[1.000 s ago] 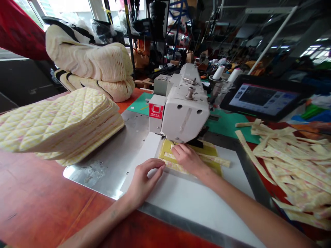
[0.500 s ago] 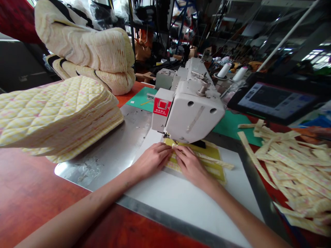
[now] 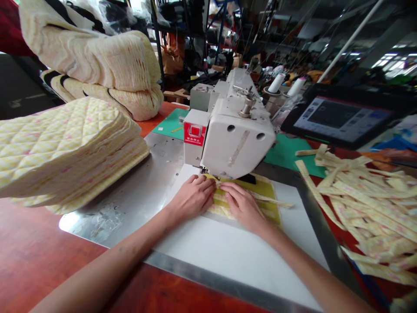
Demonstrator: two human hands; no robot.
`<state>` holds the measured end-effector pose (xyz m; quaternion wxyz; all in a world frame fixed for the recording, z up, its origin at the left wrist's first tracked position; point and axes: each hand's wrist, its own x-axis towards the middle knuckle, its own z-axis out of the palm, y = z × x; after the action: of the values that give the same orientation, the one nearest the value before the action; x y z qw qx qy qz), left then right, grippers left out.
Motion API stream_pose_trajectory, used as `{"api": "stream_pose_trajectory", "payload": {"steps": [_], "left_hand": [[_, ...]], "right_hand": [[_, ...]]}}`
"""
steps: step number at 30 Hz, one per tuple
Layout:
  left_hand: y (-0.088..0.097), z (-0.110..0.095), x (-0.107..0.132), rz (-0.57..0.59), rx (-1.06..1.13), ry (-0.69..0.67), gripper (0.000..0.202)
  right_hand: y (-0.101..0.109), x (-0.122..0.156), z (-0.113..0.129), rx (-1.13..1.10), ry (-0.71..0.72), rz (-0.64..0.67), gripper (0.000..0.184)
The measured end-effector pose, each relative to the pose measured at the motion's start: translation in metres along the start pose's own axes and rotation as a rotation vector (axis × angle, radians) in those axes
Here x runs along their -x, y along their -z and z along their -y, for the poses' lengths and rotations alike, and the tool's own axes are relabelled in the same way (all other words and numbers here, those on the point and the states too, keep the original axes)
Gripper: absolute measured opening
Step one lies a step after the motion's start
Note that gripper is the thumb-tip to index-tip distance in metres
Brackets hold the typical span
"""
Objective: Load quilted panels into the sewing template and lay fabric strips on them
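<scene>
A white sewing machine (image 3: pixel 233 130) stands on a metal bed with a white board (image 3: pixel 234 252). Under its head lies a yellow template (image 3: pixel 265 193) with a quilted yellow piece and a thin fabric strip (image 3: pixel 275 201) across it. My left hand (image 3: pixel 192 198) rests flat on the left part of the piece, fingers stretched toward the needle. My right hand (image 3: pixel 243 206) lies flat beside it on the strip and template, fingertips almost touching the left hand's.
A tall stack of quilted yellow pieces (image 3: pixel 65 152) sits at left, bundled cream fabric (image 3: pixel 97 65) behind it. A heap of yellow fabric strips (image 3: pixel 365 204) lies at right. A touch-screen panel (image 3: pixel 339 117) and two thread cones (image 3: pixel 276 82) stand behind the machine.
My left hand has slid forward from the board's edge onto the quilted piece, next to my right hand under the machine head. The right hand has stayed nearly in place.
</scene>
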<state>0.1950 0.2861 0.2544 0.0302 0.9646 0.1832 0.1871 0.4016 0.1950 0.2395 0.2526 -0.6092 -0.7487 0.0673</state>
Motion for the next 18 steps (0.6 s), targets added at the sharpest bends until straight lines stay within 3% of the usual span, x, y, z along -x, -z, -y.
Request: {"api": "stream_pose_trajectory", "payload": {"steps": [6, 18], "left_hand": [[0.000, 0.000, 0.002, -0.010, -0.017, 0.029, 0.028], [-0.015, -0.002, -0.001, -0.075, -0.027, -0.039, 0.028]], "right_hand": [[-0.006, 0.009, 0.001, 0.194, 0.011, -0.174, 0.032], [0.003, 0.015, -0.015, 0.166, 0.017, -0.148, 0.037]]}}
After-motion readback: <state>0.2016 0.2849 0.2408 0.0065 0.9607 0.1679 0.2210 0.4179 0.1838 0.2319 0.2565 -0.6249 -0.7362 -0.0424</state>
